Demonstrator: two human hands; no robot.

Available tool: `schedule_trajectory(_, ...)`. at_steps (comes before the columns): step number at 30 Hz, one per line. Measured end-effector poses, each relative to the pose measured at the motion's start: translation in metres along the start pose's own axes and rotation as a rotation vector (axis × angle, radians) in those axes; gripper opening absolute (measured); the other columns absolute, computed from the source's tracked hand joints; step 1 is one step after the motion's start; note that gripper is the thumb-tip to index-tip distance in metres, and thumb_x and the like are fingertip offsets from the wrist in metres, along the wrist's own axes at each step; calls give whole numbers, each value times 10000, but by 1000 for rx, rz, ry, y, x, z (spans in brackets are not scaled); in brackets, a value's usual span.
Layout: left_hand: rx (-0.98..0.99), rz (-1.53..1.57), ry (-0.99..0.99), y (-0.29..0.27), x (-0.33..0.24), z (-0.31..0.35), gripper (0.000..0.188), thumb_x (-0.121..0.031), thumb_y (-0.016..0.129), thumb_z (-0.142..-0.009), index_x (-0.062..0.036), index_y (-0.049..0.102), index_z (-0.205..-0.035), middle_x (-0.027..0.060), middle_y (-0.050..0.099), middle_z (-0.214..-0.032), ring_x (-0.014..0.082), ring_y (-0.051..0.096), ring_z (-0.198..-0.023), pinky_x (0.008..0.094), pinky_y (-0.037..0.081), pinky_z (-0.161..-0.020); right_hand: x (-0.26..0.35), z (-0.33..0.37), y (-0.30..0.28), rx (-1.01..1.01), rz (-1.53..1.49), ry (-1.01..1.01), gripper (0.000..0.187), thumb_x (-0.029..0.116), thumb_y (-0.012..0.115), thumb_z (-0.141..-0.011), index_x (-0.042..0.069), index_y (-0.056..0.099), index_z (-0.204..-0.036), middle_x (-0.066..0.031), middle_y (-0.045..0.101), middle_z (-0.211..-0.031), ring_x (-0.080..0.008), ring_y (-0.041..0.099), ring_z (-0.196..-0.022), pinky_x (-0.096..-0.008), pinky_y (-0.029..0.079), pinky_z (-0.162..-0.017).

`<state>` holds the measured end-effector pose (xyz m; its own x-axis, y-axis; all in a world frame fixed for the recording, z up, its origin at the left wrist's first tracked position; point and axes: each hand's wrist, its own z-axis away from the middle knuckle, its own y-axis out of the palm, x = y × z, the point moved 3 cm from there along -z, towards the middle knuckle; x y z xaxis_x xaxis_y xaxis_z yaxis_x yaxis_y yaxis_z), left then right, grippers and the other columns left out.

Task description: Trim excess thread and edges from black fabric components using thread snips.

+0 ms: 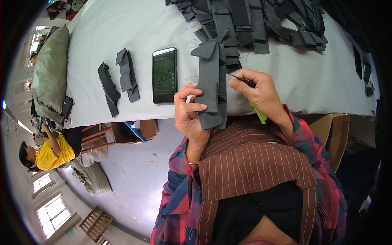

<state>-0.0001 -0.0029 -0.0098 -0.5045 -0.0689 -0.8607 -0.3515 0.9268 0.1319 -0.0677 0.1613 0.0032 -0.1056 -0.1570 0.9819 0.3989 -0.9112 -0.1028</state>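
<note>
A grey fabric piece (pixel 209 79) is pinched by the left hand (pixel 190 109), a dark tool (pixel 250 83) clasped by the right hand (pixel 261 90) — apparently mid-work, though whether heap (pixel 259 24) or separate strips (pixel 129 75) are finished cannot be told.

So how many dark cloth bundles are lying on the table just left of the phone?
2: the left bundle lies farther from the phone, and the right bundle lies nearer it. The right one looks layered, so extra pieces may be hidden there.

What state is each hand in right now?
Left hand: closed, holding a dark grey fabric piece.
Right hand: closed, holding a thin dark tool.
</note>
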Motion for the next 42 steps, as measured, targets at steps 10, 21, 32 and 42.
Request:
schedule_trajectory(10, 21, -104, 64, 4, -4, 0, 264, 15, 745, -633, -68, 536, -772, 127, 532, -1028, 326, 506, -1074, 380, 488, -806, -16, 8, -37, -179, -212, -163, 125, 133, 610, -871, 50, 588, -780, 49, 514, -680, -13, 363, -548, -187, 277, -479)
schedule_trajectory(21, 64, -127, 163, 24, -9, 9, 266, 65, 729, -575, -26, 538, -736, 148, 533, -1001, 371, 554, -998, 403, 486, -798, -21, 15, 17, 10, -503, 161, 297, 161, 585, -905, 47, 573, -1180, 86, 470, -729, 9, 323, -548, -165, 231, -480)
schedule_trajectory(32, 276, 162, -196, 25, -5, 3, 291, 144, 509, -564, -27, 533, -799, 147, 420, -1159, 305, 446, -1144, 367, 348, -986, -7, 6, 9, -182, -45, -89, 172, -23, 553, -844, 14, 623, -997, 67, 526, -760, 10, 397, -626, -155, 334, -553)
schedule_trajectory(42, -23, 426, -786, 26, 8, -7, 655, -115, 640, -821, -70, 240, -1338, 108, 336, -1290, 176, 414, -1127, 294, 389, -893, 5, 7, 13, -207, 238, -392, 291, -105, 602, -720, 3, 626, -989, -29, 561, -717, -73, 484, -595, -202, 394, -546)
